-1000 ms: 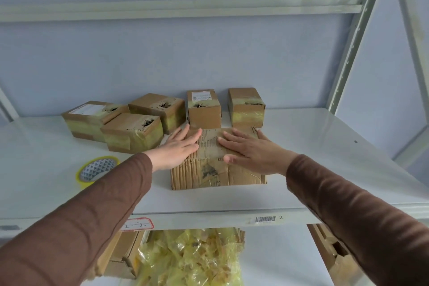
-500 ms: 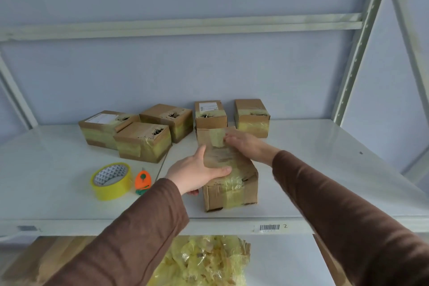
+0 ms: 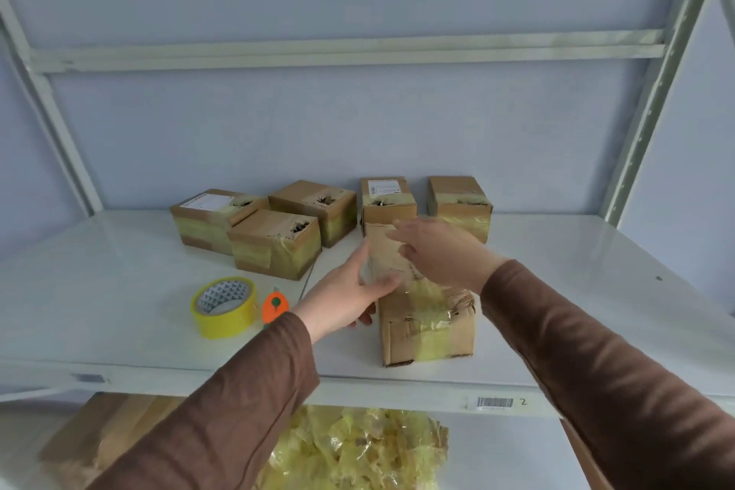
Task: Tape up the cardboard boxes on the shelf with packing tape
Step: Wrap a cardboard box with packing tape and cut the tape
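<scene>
My box sits near the front of the shelf, with five more boxes behind it by the wall. My left hand holds the box's left side, thumb on top. My right hand hangs just over the top with fingers loose, gripping nothing. The box is brown card, bent and crumpled, with shiny yellow tape wrinkled over it. I think it could slide off the smooth white shelf if I push too hard, since it is close to the edge. The soft card could squash more. The tape roll is a fat yellow ring, and it could roll away. The little orange cutter lies just beside it.
</scene>
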`<control>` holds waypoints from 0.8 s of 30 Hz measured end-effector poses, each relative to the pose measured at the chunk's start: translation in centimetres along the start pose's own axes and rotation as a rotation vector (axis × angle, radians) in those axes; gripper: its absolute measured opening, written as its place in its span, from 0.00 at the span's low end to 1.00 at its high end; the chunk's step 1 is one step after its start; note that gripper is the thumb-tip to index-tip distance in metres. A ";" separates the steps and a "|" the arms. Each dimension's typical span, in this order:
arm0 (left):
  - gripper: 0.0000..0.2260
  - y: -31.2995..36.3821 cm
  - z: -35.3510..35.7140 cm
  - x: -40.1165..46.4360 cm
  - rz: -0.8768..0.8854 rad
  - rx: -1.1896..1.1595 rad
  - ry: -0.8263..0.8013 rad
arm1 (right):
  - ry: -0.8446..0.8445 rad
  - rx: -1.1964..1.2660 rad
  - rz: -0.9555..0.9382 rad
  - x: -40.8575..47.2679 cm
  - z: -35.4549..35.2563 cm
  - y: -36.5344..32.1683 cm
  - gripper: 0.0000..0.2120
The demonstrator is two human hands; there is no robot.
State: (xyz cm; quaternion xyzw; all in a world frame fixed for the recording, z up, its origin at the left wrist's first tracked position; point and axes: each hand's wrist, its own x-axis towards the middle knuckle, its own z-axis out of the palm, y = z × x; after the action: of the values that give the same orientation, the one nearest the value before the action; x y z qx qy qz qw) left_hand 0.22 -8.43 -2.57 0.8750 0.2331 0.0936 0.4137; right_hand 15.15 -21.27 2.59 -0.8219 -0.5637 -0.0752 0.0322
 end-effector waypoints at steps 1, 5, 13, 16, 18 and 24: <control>0.38 -0.8 -1.2 -0.2 0.037 0.031 0.055 | 0.154 0.065 -0.013 -0.5 -0.8 -1.6 0.21; 0.16 -6.0 -8.6 -1.8 0.140 0.206 0.303 | 0.492 0.417 -0.074 -1.5 0.1 -9.8 0.16; 0.33 -12.9 -13.0 -0.7 -0.089 0.686 -0.049 | 0.010 0.819 0.286 5.8 10.3 -19.5 0.42; 0.22 -13.5 -13.1 -0.5 -0.017 0.719 0.035 | 0.070 0.800 0.362 7.8 11.7 -21.0 0.40; 0.20 -13.6 -13.3 -0.5 0.014 0.744 0.035 | 0.049 0.792 0.393 8.5 12.0 -21.1 0.39; 0.33 -13.4 -13.6 -1.8 0.042 0.669 -0.023 | -0.133 1.025 0.481 7.8 10.5 -20.9 0.10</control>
State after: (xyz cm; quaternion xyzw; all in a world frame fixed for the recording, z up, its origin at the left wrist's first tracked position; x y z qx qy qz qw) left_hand -10.64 7.31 -4.12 0.9680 0.2283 0.0106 0.1040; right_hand -0.65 -5.09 -7.17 -0.8095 -0.3259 0.2690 0.4075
